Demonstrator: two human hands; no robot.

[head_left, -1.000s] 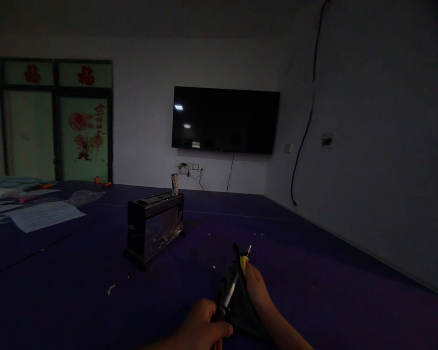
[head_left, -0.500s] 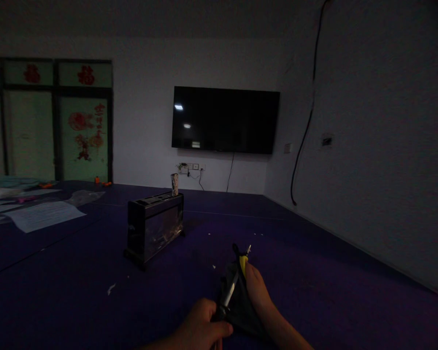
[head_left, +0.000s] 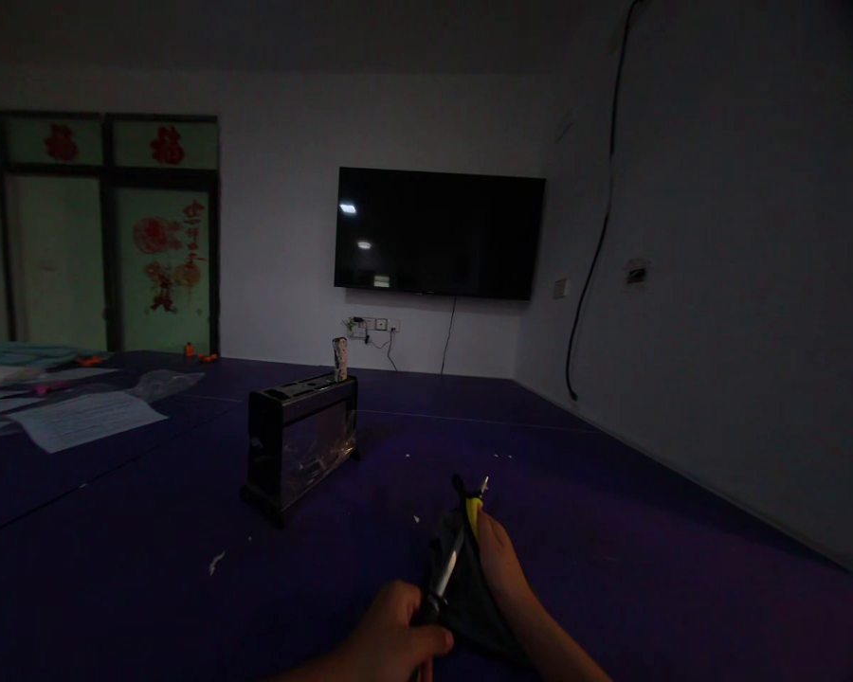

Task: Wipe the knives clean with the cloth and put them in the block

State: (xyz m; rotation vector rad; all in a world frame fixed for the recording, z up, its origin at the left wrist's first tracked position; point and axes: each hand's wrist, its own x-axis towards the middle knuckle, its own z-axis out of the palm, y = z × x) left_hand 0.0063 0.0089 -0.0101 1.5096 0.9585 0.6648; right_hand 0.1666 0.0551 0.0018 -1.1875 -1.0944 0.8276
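My left hand point(head_left: 398, 633), low in the frame, is closed round the dark handle of a knife point(head_left: 446, 573). Its pale blade slants up and to the right. My right hand point(head_left: 501, 559) is closed on a dark cloth point(head_left: 473, 611) with a bright yellow part point(head_left: 473, 514) at the fingers. The cloth lies against the blade and hangs down between both hands. A narrow metal tip shows just past the yellow part; whether it belongs to the knife cannot be made out. Beside it curls a black loop. The right fingertips are hidden.
Ahead on the left of the purple tabletop point(head_left: 185, 587) stands a black knife block point(head_left: 302, 440), with a speckled handle point(head_left: 339, 360) upright in it. Papers point(head_left: 89, 420) and clear plastic point(head_left: 167, 384) lie far left. Small white scraps are scattered about. A television point(head_left: 441, 234) hangs behind.
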